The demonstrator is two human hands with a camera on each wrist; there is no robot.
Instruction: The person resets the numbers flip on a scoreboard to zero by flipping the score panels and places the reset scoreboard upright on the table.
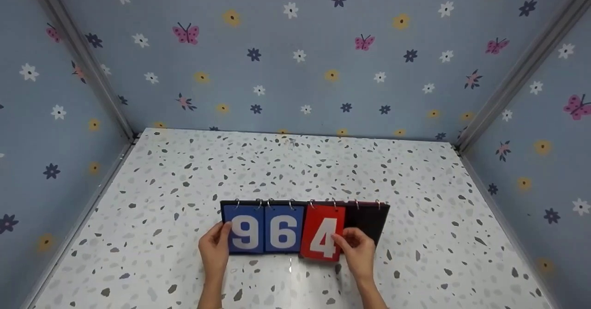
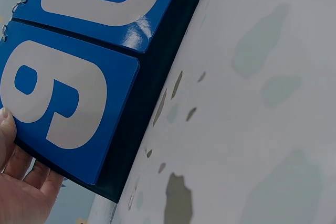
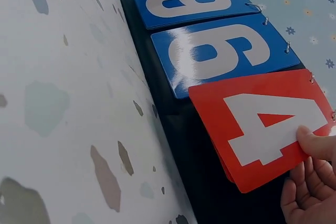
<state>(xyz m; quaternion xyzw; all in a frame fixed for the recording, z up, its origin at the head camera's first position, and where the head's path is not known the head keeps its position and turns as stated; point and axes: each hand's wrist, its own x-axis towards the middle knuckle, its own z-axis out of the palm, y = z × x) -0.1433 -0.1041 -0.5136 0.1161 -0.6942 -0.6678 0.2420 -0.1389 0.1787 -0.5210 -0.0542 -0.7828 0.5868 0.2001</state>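
Observation:
A black flip board (image 1: 367,219) with ringed number cards stands on the speckled surface. From left to right it shows a blue 9 card (image 1: 246,228), a blue 6 card (image 1: 284,228) and a red 4 card (image 1: 323,233); its right end is bare black. My left hand (image 1: 214,249) grips the board's left edge, thumb on the front beside the 9. My right hand (image 1: 360,253) pinches the right edge of the red card, its thumb on the 4. In the right wrist view the red cards (image 3: 262,124) are lifted off the black backing.
White speckled tabletop (image 1: 286,170) surrounds the board. Behind it rises a blue wall (image 1: 295,92) with flowers and butterflies. Similar panels stand at left and right, with grey metal posts (image 1: 531,59) at the corners.

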